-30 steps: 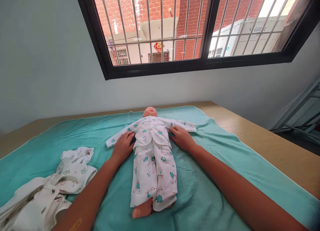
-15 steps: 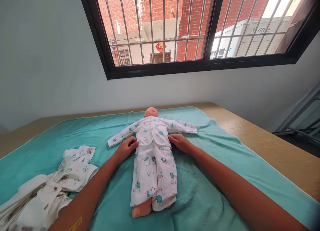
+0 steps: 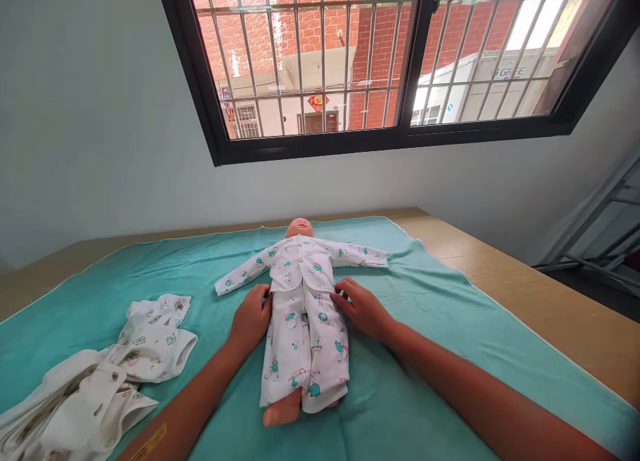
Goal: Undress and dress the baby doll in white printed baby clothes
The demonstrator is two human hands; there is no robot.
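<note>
A baby doll lies on its back on a teal towel, dressed in a white printed top and white printed trousers, one bare foot showing at the bottom. My left hand rests against the doll's hip on the left, fingers curled on the trouser waist. On the other hip lies my right hand, fingers bent and touching the trouser fabric.
A heap of white printed baby clothes lies on the towel at the left. The towel covers a wooden table set against a grey wall under a barred window. A metal frame stands at the far right.
Both hands have slid down from the doll's armpits along its sides to the hips. The camera view has shifted slightly.
</note>
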